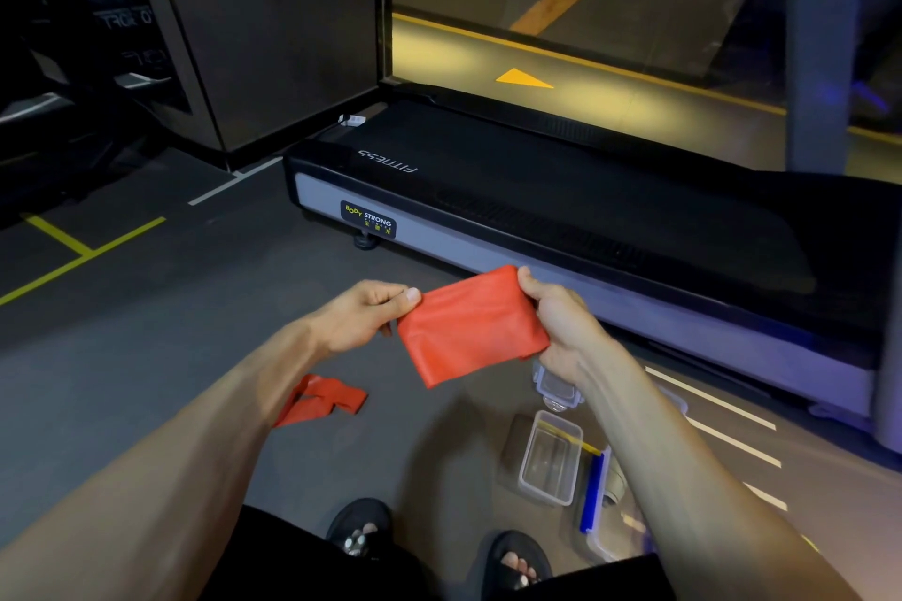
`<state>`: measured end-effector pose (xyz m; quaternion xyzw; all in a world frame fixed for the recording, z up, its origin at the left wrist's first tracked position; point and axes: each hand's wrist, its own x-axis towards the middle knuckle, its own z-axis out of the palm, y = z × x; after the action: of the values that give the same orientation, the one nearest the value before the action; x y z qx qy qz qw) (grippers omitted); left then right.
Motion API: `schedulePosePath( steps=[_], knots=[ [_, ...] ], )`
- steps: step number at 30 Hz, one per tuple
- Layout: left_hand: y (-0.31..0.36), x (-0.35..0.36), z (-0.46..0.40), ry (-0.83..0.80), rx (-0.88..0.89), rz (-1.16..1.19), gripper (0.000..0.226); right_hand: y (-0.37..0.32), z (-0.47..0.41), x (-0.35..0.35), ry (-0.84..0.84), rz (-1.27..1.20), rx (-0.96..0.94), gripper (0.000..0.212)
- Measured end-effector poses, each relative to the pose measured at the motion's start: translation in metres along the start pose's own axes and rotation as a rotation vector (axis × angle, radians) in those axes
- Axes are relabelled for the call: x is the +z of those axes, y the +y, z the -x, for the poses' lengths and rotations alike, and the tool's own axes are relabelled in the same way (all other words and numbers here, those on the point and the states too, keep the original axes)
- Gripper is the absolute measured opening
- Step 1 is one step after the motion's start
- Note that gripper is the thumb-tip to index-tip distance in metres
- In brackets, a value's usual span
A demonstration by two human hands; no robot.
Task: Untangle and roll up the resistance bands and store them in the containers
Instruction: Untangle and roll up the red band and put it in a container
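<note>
treadmill (561,229) ahead, open floor (171,332) left

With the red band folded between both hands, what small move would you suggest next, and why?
Probably lower the folded red band into the open clear container below: the left hand and right hand already hold it compact, and the container looks empty.

Dim gym here: dark grey floor (205,307) crossed by yellow and white lines, a black treadmill (561,210) against a big window (585,0), dark wall panel (273,24) at left, yellowish light outside.
</note>
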<state>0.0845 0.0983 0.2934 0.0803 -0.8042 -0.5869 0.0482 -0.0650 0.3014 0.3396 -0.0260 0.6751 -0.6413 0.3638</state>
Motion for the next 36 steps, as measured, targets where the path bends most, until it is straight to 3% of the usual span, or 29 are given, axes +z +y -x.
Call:
schedulePosePath(
  steps=[4, 7, 9, 15, 23, 25, 30, 36],
  knots=[
    [0.008, 0.001, 0.003, -0.033, 0.009, 0.051, 0.042, -0.002, -0.001, -0.003, 0.012, -0.005, 0.010, 0.044],
    [0.007, -0.002, 0.006, -0.111, 0.016, 0.088, 0.018, -0.004, -0.003, -0.010, 0.032, -0.013, 0.007, 0.042],
    [0.006, -0.003, 0.007, -0.115, 0.007, 0.094, 0.025, -0.004, -0.002, -0.013, 0.033, -0.005, 0.012, 0.040],
    [0.019, 0.002, 0.004, -0.039, 0.013, 0.049, 0.018, -0.003, -0.003, -0.013, 0.042, -0.001, 0.028, 0.036],
    [0.021, 0.011, 0.003, -0.198, -0.006, -0.081, 0.010, -0.002, -0.004, -0.018, 0.044, 0.012, 0.017, 0.036],
    [0.022, 0.013, 0.003, -0.204, -0.005, -0.073, 0.004, -0.001, -0.005, -0.016, 0.045, 0.030, 0.006, 0.039],
    [0.025, 0.017, 0.001, -0.134, -0.020, -0.023, 0.013, 0.000, -0.008, -0.013, 0.059, 0.059, -0.003, 0.044],
    [0.027, 0.021, 0.003, -0.200, -0.049, -0.106, 0.009, 0.002, -0.011, -0.014, 0.065, 0.054, 0.014, 0.046]
  ],
)
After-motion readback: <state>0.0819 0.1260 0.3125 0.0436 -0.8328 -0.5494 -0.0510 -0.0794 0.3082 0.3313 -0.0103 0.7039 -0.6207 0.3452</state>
